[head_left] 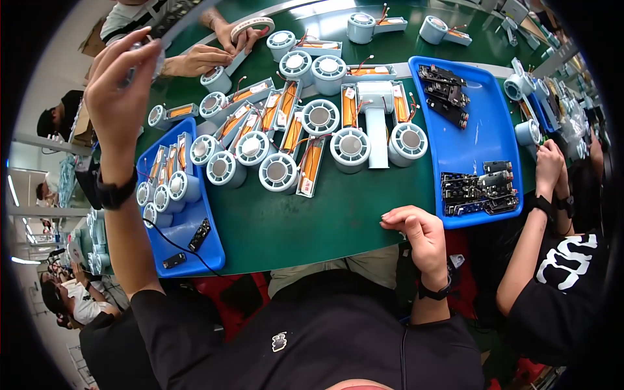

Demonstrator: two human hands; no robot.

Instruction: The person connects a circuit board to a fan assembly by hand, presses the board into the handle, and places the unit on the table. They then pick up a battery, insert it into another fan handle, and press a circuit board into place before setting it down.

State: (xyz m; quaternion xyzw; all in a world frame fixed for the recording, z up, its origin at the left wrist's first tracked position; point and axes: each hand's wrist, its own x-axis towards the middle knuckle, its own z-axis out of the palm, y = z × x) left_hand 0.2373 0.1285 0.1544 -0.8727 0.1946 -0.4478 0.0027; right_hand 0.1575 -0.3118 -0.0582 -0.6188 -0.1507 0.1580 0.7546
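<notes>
My left hand (125,84) is raised high at the left, its fingers closed around something small that I cannot make out. Just beyond the fingertips is a dark strip (174,19) with small marks; whether I touch it is unclear. Above the table's front edge, my right hand (422,240) is loosely bent with the thumb near the index finger, and nothing shows in it. Between the hands stand several light-blue handheld-fan bodies (279,172) with round grilled heads, open handles, orange battery cells (312,162) and thin wires. One fan body (377,117) lies face down among them.
A blue tray (465,146) at the right holds black circuit boards (478,188) in two groups. The left blue tray (211,250) has fan bodies, two dark boards and a black cable (175,244) across it. Across the table, a person's hands (201,60) work near a tape roll (253,29); another person's hands (549,169) are at right.
</notes>
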